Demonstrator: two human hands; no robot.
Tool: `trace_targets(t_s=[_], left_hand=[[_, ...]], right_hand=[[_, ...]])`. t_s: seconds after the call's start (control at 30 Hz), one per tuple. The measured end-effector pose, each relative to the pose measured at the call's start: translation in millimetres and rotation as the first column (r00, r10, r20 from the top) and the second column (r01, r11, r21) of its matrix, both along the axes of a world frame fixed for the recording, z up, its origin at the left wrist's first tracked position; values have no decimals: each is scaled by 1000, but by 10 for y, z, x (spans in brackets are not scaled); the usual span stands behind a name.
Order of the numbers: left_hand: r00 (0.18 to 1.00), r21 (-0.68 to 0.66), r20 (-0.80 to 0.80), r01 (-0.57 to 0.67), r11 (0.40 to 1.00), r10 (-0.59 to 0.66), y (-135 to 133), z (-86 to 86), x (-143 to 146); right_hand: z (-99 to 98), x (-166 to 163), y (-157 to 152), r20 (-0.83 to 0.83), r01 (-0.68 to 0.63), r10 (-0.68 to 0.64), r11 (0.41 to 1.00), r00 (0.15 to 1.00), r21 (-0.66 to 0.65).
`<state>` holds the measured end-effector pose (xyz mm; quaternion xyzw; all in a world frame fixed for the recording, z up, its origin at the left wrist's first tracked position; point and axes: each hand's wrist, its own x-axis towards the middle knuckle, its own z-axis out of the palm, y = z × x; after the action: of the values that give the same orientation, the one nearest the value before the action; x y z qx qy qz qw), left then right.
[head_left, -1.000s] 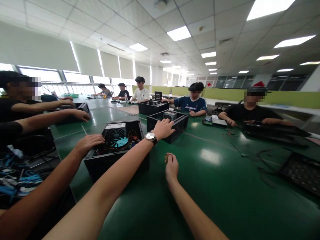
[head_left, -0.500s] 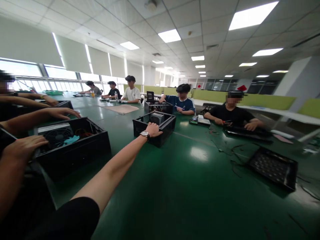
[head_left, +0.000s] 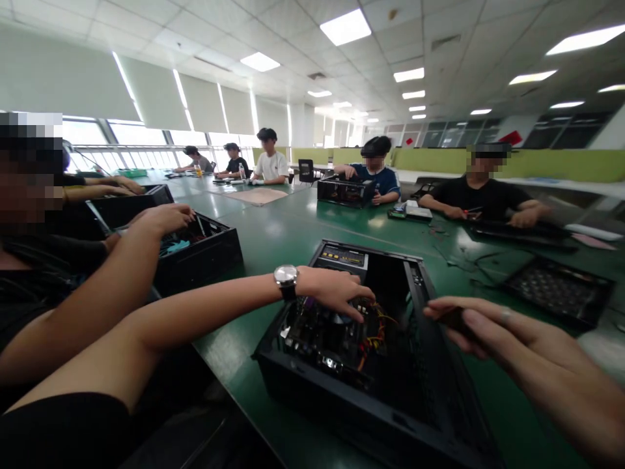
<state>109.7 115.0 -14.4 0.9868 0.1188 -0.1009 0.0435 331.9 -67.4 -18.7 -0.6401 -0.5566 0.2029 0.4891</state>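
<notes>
An opened black computer case [head_left: 390, 417] lies on the green table right in front of me, its inside facing up. Within it show a power supply [head_left: 342, 257] at the far end, a dark circuit board with parts [head_left: 317, 352] and a bundle of coloured wires [head_left: 375, 332]. My left hand [head_left: 336, 291], with a watch on the wrist, reaches over the board with fingers spread; contact cannot be made out. Beside the case's right rim is my right hand [head_left: 493, 326], slightly blurred, thumb apart from the fingers. The space between them is dark.
At left a co-worker's arm [head_left: 112, 273] reaches into another black case [head_left: 209, 251]. Across the table, a person in blue [head_left: 381, 172] handles a further case [head_left: 346, 192]. On the right lie a black perforated panel [head_left: 556, 290] and loose cables [head_left: 459, 260].
The case is now much closer to me, turned, with its inside in view. My left hand has moved from its rim to over its inside. My right hand has come into view.
</notes>
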Motion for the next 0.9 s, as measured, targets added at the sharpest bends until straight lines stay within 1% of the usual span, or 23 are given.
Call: trace_targets(t_s=[0.03, 0.1, 0.13, 0.2, 0.23, 0.3, 0.37, 0.4, 0.43, 0.57, 0.63, 0.77, 0.9], left_hand=[[995, 40, -96, -27, 999, 31, 84, -97, 43], [963, 98, -251, -74, 992, 97, 186, -304, 131], [951, 118, -286, -91, 989, 122, 206, -393, 168], [951, 141, -274, -109, 984, 144, 214, -513, 212], [956, 147, -252, -113, 983, 148, 213, -539, 217], [964, 162, -219, -114, 980, 148, 222, -532, 189], [967, 182, -204, -117, 976, 154, 243, -465, 115], [967, 195, -195, -123, 973, 161, 251, -417, 65], [969, 212, -180, -129, 969, 168, 255, -363, 11], [981, 272, -128, -108, 956, 148, 203, -163, -182], [985, 269, -122, -85, 959, 122, 158, -114, -241], [990, 248, -92, -81, 965, 106, 121, -144, -300], [992, 258, -66, -85, 962, 105, 171, -227, -308]], right_hand=[[53, -94, 80, 63, -68, 72, 996, 995, -60], [67, -240, 238, 161, -175, 203, 970, 966, -170], [39, -287, 315, 196, -205, 243, 959, 950, -196], [-50, -330, 464, 283, -253, 318, 936, 905, -245], [-100, -336, 536, 342, -268, 353, 924, 871, -272], [-190, -340, 679, 488, -264, 407, 904, 772, -337], [-264, -362, 832, 596, -226, 448, 883, 666, -411], [-297, -385, 916, 621, -208, 468, 870, 629, -446], [-331, -418, 1005, 627, -194, 486, 858, 609, -477], [-482, -623, 1376, 590, -155, 514, 820, 623, -551], [-555, -755, 1524, 572, -146, 498, 823, 652, -550], [-632, -996, 1654, 569, -155, 416, 880, 709, -450], [-618, -1073, 1640, 580, -158, 337, 928, 742, -337]])
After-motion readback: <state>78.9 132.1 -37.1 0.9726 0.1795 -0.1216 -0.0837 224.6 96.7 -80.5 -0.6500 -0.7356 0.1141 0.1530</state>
